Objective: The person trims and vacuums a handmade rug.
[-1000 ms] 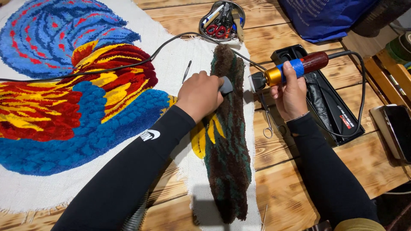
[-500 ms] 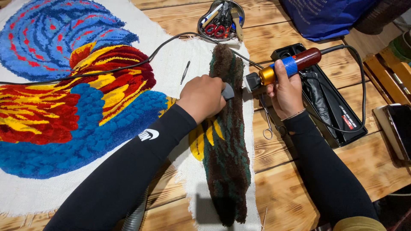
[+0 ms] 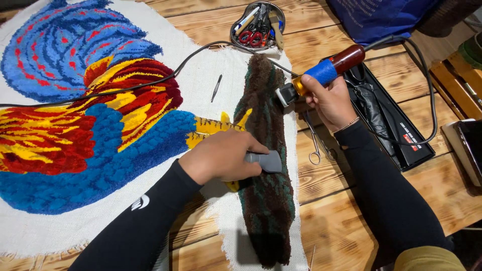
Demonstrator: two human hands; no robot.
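The left hand (image 3: 221, 158) has slid down the dark brown and green tufted strip (image 3: 266, 165), its grip closed on a small grey vacuum-style nozzle (image 3: 266, 160) now pressed mid-strip. The right hand (image 3: 329, 100), fingers wrapped around the electric trimmer with blue and red handle (image 3: 321, 73), has lifted toward the strip's upper end near the wooden tabletop (image 3: 331, 216)'s far edge, so cleaning seems to follow trimming.
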